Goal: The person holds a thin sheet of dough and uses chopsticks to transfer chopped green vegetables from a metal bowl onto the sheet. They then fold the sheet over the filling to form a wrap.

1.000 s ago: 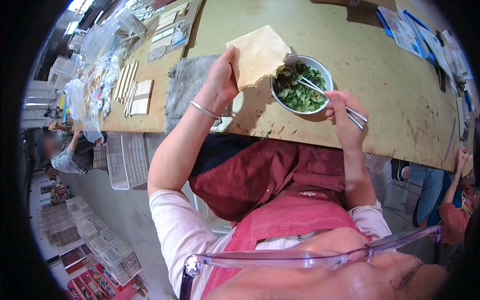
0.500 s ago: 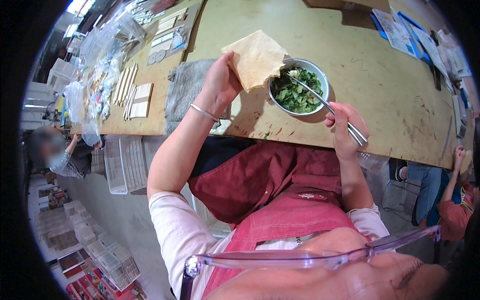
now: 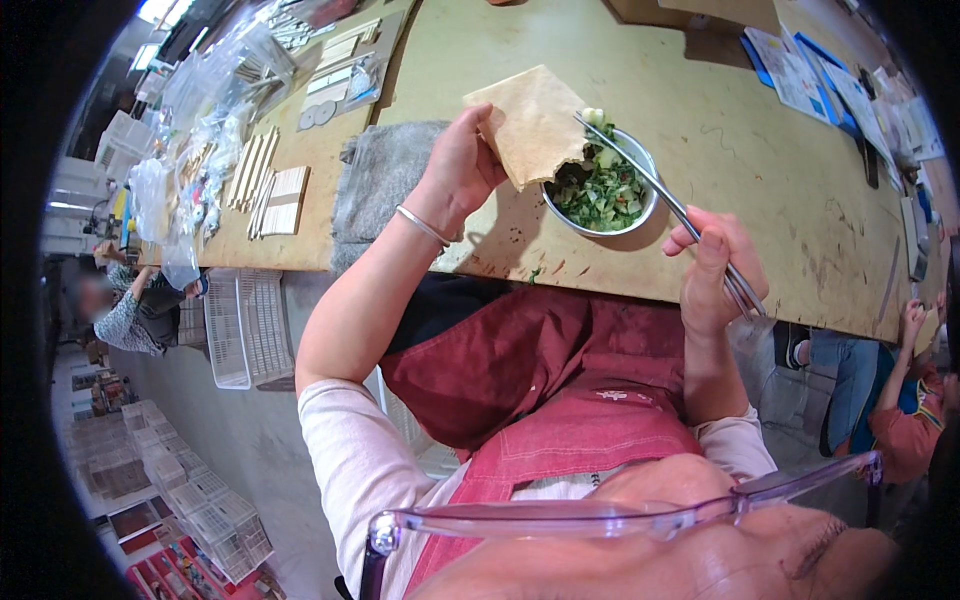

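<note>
A square pale flatbread [image 3: 528,125] with a ragged, bitten lower right corner is held up by my left hand [image 3: 462,165], fingers closed on its left edge. Its lower right corner overlaps the edge of a round metal bowl [image 3: 651,172]. Chopped green leafy vegetables [image 3: 600,202] lie in the bowl. In my right hand [image 3: 718,265] is a pair of metal chopsticks [image 3: 672,200], slanting to the upper left. Their tips grip a pale and green bit of vegetable [image 3: 594,117] above the bowl's far side, beside the flatbread.
A folded grey towel [image 3: 385,175] lies left of the bowl. Further left are wooden sticks [image 3: 285,200] and clear plastic bags [image 3: 180,170]. A cardboard box [image 3: 690,14] and papers [image 3: 790,65] are at the back. White plastic crates [image 3: 250,320] stand below. Other people are at both sides.
The chopsticks have risen from the greens, lifting a bit of vegetable to the bowl's far side. My right hand moved slightly right and down. The flatbread and left hand shifted a little right.
</note>
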Demonstrator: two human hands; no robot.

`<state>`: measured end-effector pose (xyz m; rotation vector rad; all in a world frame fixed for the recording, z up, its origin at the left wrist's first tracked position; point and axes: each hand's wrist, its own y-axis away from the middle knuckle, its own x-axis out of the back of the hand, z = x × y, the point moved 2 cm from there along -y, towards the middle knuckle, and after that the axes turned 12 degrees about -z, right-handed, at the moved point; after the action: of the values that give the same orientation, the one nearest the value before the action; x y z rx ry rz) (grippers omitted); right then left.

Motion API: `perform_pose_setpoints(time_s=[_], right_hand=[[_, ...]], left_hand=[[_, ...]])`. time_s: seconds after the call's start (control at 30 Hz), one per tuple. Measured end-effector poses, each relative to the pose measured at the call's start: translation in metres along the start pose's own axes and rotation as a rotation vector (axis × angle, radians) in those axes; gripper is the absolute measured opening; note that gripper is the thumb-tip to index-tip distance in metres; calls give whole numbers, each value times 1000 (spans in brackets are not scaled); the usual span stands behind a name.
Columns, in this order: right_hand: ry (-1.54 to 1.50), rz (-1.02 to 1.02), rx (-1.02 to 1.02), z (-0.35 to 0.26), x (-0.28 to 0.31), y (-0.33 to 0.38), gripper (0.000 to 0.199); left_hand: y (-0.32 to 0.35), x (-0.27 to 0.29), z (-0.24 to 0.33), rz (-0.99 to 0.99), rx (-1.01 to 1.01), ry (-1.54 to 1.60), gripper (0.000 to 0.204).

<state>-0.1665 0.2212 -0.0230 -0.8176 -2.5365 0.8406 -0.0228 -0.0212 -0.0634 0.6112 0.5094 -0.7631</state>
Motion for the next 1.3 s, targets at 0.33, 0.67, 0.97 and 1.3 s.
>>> perform_pose_setpoints(time_s=[0.33, 0.67, 0.97, 1.3], right_hand=[[-58, -156, -104, 23, -36, -17, 15], [21, -212, -62, 7, -24, -15, 27], [149, -36, -317, -22, 27, -21, 29], [270, -341, -363, -10, 18, -52, 24]], left_hand=[[0, -9, -7, -124, 51, 44, 47], [10, -21, -2, -179, 24, 129, 49], [5, -5, 1, -31, -81, 23, 49], [-1, 12, 8, -31, -140, 58, 48]])
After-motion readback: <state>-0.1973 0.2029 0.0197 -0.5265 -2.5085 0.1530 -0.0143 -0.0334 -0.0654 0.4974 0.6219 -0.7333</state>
